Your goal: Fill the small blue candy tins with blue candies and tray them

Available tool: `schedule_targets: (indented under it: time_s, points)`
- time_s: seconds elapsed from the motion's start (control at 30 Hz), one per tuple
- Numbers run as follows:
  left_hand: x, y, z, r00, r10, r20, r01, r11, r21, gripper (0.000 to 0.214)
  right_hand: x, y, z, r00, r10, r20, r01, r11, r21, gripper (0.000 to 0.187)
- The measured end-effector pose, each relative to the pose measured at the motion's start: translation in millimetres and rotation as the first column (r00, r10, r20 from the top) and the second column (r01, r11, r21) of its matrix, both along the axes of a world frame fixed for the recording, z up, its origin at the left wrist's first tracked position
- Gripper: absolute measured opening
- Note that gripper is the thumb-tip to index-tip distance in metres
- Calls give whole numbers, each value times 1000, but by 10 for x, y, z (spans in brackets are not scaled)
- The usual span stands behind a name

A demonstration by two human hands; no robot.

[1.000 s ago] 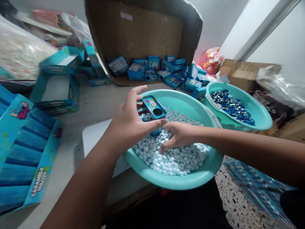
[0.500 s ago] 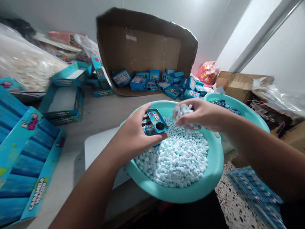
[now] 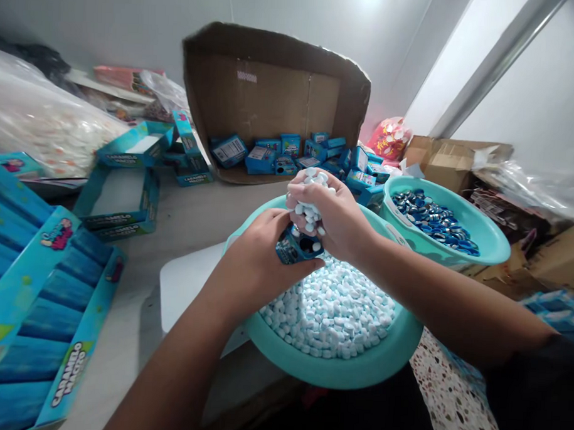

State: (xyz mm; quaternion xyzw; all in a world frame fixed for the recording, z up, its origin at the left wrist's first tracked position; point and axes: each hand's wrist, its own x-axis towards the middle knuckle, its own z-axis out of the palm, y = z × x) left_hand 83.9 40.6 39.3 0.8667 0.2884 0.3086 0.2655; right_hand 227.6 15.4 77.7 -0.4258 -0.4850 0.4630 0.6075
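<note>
Half a second back the right hand [image 3: 331,220] was off to the right of the small blue candy box [image 3: 295,245], lifting a scoop of candies; it has now swung over and sits directly above the box, touching the left hand [image 3: 261,258] that holds it. Left-hand fingers are clamped round the box, thumb along its near side, keeping its open top tilted up toward the right hand. Right-hand fingers are curled together into a loose fist around a heap of white pellet candies [image 3: 310,206], some bulging out of the top of the fist, a few already at the box's dark opening.

Both hands hover over the near teal basin [image 3: 357,368], which is full of the same white candies [image 3: 340,311], so strays should fall back into the supply. To fill cleanly, I judge the box mouth should stay level and right under the heel of the fist, with the fingers loosened a little at a time so the pellets trickle rather than dump; the opening looks narrow against the handful.

Beyond the basin, to its right, a second teal basin [image 3: 484,231] holds dark blue round pieces [image 3: 432,214]. Behind it, a cardboard carton [image 3: 272,95] holds filled blue boxes [image 3: 289,153]. Left of the basin lie open blue display trays [image 3: 53,307].
</note>
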Motion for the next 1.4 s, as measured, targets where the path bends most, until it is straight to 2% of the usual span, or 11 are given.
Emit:
schedule_targets:
  time_s: [0.23,0.37,0.5,0.7,0.87,1.1,1.23,1.4]
  points:
    - [-15,-8,9,998,-67,8,68,997,-30,46,-34,-33,-116,991,-113,-71,117,992,55,31]
    - [-33,-20,15,992,-113,48,116,992,-48,48,-51,-39,-143,983,-123,-139,134,988,71,36]
    - [-39,-29,24,985,-148,84,153,986,-62,51,-49,-53,-168,984,-110,-139,126,986,112,37]
    - [-30,-40,0,993,-102,57,107,989,-103,50,-36,-59,-175,985,-94,-143,118,978,173,36]
    - [-35,-37,2,997,-70,22,73,989,-129,49,-16,-73,-193,991,-97,-95,112,980,165,33]
    - [-35,-49,23,998,-37,56,46,985,-167,51,-46,-133,-180,989,-51,-139,71,988,135,33]
    - [-28,-49,24,993,-51,108,72,978,-197,48,-40,-155,-135,988,-59,-145,76,990,119,32]
    - [-38,-25,12,981,-79,177,119,966,-229,43,108,-142,33,995,98,-5,-97,993,73,43]
